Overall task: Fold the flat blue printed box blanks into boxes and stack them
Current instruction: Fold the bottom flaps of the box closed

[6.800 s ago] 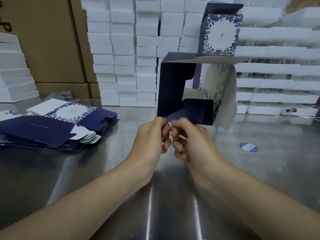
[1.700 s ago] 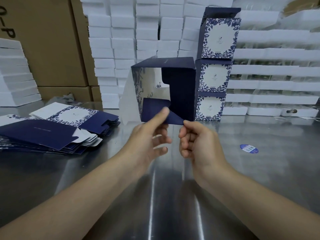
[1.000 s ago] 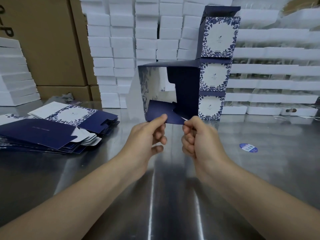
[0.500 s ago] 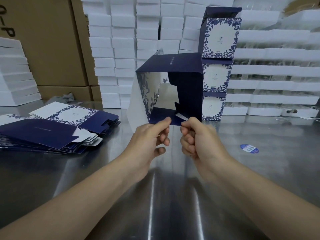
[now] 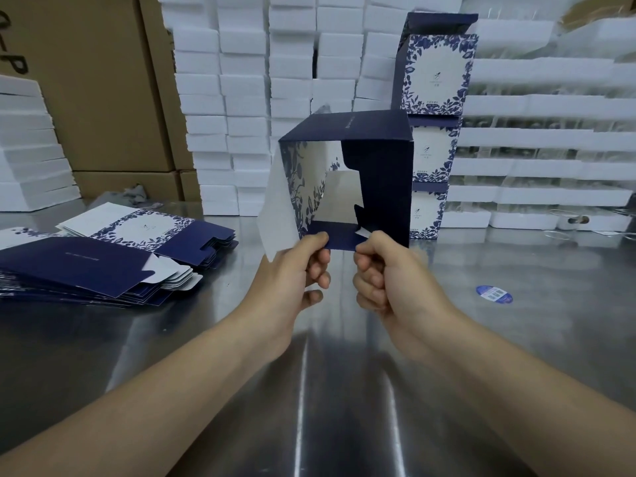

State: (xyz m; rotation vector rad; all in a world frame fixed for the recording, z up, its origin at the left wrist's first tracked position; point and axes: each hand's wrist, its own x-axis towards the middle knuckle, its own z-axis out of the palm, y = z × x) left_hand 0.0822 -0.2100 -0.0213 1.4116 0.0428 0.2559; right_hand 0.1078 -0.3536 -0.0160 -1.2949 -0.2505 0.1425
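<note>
A half-formed navy box (image 5: 378, 166) with a blue floral print is held up above the steel table (image 5: 337, 390), its open end facing me. My left hand (image 5: 296, 270) pinches its lower flap at the left. My right hand (image 5: 385, 273) pinches the same flap's right corner, by a small white tab. A white inner flap hangs loose at the box's left. Behind it stands a stack of three folded boxes (image 5: 437, 77). A pile of flat blue blanks (image 5: 103, 259) lies on the table at the left.
White foam blocks (image 5: 258, 98) are stacked high along the back, with more foam trays at the right (image 5: 550, 142) and far left. Brown cartons (image 5: 93, 80) stand at the back left. A round blue sticker (image 5: 494, 294) lies on the table at the right.
The box was turned so its open end faces me and has tilted slightly. My left hand went from spread fingers to pinching the lower flap; the right hand keeps its pinch.
</note>
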